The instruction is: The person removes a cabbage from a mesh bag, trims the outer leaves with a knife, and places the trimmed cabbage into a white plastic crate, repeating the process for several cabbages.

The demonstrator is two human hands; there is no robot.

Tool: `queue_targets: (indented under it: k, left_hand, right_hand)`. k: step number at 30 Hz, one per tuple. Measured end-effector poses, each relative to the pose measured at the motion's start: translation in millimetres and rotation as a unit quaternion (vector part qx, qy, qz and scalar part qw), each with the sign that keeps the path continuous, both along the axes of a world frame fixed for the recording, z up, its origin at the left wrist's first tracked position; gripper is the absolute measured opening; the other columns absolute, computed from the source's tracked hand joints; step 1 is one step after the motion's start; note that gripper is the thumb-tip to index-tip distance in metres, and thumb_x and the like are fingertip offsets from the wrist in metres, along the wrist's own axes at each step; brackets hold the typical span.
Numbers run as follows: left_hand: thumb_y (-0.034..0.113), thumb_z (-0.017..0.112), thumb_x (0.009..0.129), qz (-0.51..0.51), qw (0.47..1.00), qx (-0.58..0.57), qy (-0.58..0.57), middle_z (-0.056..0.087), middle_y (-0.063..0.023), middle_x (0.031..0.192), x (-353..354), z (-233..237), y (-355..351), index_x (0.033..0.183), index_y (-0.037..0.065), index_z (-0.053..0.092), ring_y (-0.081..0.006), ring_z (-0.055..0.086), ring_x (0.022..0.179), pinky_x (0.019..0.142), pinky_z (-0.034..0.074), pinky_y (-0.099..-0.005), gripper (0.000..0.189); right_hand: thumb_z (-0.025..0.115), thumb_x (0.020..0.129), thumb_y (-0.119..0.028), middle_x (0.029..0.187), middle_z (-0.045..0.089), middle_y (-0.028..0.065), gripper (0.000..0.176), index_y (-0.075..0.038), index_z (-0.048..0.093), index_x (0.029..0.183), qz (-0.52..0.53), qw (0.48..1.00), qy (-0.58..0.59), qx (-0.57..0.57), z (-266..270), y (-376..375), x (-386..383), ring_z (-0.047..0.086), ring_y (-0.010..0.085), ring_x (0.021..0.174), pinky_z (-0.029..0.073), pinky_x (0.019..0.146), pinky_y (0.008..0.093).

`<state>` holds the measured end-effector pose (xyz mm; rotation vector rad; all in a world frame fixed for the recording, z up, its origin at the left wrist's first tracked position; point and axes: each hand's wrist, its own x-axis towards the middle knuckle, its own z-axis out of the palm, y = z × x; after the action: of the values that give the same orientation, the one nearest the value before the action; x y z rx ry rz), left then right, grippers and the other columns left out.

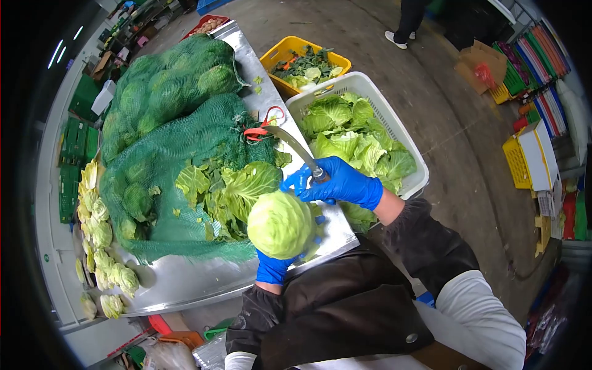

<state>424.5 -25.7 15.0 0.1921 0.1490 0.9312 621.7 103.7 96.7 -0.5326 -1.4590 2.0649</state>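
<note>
A pale green cabbage head [280,226] rests in my left hand [273,267], whose blue-gloved fingers curl round its underside near the table's front edge. My right hand [345,184], also in a blue glove, is closed on the handle of a curved knife [290,140], its blade pointing up and left. Loose outer leaves [240,191] lie just left of the cabbage on a green mesh sack [179,166]. A red tie [254,133] is on the mesh beside the knife tip.
A white crate [420,166] of cabbage leaves stands right of the metal table [179,280], with a yellow crate [341,60] of vegetable scraps behind it. Full mesh sacks [166,86] and small cabbages [102,234] line the left. A person [408,21] stands at the top.
</note>
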Motion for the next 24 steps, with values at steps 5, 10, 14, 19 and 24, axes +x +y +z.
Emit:
queue_targets:
  k: [5, 10, 14, 19, 24]
  left_hand:
    - [0.044, 0.046, 0.095, 0.033, 0.745, 0.213, 0.631, 0.037, -0.0091, 0.149, -14, -22, -14, 0.148, 0.012, 0.027, -0.0247, 0.037, 0.136, 0.114, 0.028, -0.0410, 0.065]
    - [0.043, 0.044, 0.096, 0.128, 0.846, 0.127, 0.502, 0.037, -0.0086, 0.148, -8, -34, -28, 0.148, 0.013, 0.027, -0.0254, 0.038, 0.135, 0.115, 0.028, -0.0402, 0.062]
    - [0.044, 0.039, 0.097, 0.076, 0.722, 0.201, 0.657, 0.031, -0.0131, 0.151, 12, 2, -36, 0.149, 0.013, 0.022, -0.0288, 0.037, 0.136, 0.113, 0.030, -0.0452, 0.063]
    - [0.038, 0.037, 0.099, 0.201, 0.972, -0.083, 0.093, 0.036, -0.0197, 0.146, -3, -21, -39, 0.147, 0.010, 0.026, -0.0332, 0.041, 0.132, 0.108, 0.036, -0.0502, 0.056]
    - [0.051, 0.029, 0.099, 0.098, 0.951, -0.042, 0.289, 0.035, -0.0118, 0.149, -25, -42, -32, 0.149, 0.017, 0.023, -0.0304, 0.032, 0.139, 0.115, 0.026, -0.0481, 0.062]
  right_hand:
    - [0.072, 0.085, -0.015, 0.116, 0.064, 0.0063, 0.028, -0.006, 0.065, 0.111, -0.020, 0.996, -0.066, 0.055, 1, -1, -9, 0.058, 0.0119, 0.100, 0.045, 0.092, 0.0297]
    - [0.071, 0.086, -0.019, 0.112, 0.064, 0.0061, 0.035, -0.006, 0.062, 0.117, 0.093, 0.965, -0.053, 0.238, -13, 15, -9, 0.059, 0.0145, 0.101, 0.046, 0.092, 0.0301]
    - [0.073, 0.083, -0.009, 0.111, 0.064, 0.0070, 0.038, -0.007, 0.061, 0.119, 0.083, 0.977, 0.001, 0.196, -19, 15, -9, 0.060, 0.0153, 0.101, 0.047, 0.091, 0.0304]
    - [0.077, 0.079, -0.029, 0.112, 0.064, 0.0104, 0.047, -0.011, 0.062, 0.120, 0.112, 0.946, -0.048, 0.300, -11, 13, -19, 0.061, 0.0225, 0.104, 0.046, 0.091, 0.0329]
    - [0.078, 0.077, -0.024, 0.098, 0.065, 0.0078, 0.033, -0.006, 0.064, 0.101, 0.150, 0.938, -0.044, 0.310, 3, 13, -18, 0.062, 0.0205, 0.091, 0.048, 0.082, 0.0331]
